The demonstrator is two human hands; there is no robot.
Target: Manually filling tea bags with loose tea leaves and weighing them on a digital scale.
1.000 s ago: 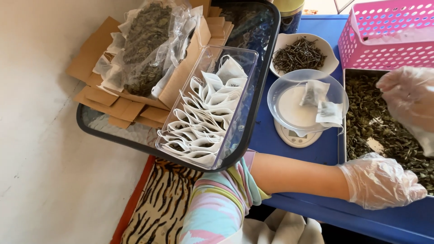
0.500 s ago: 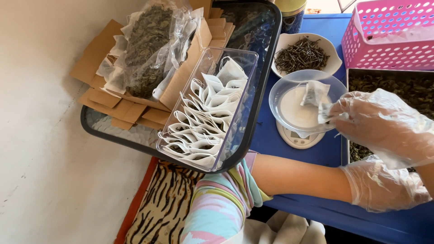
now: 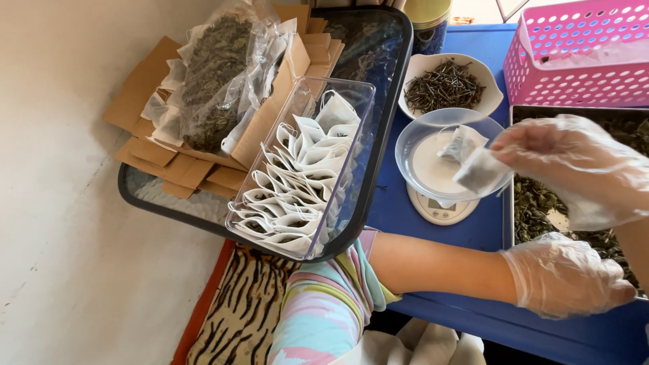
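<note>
Both hands wear clear gloves. Right hand (image 3: 574, 169) pinches a small filled sachet (image 3: 481, 170) between fingertips, holding it just over the rim of a clear bowl (image 3: 422, 145) on a white scale (image 3: 439, 211); a second sachet (image 3: 461, 143) lies inside that bowl, just beyond the fingertips. Left hand (image 3: 564, 274) rests loosely curled and holds nothing, near the edge of a metal tray (image 3: 508, 203) of dried leaves, which sits under both hands and is cut off at the right. Beyond the right hand stand a white bowl (image 3: 414, 71) of dark twigs and a pink basket (image 3: 574, 54). Well left of the hands, a clear bin (image 3: 355, 142) holds rows of white sachets; past it a plastic bag (image 3: 223, 74) of dried leaves lies on cardboard (image 3: 145, 94). Everything near the hands rests on the blue bench (image 3: 399, 209).
</note>
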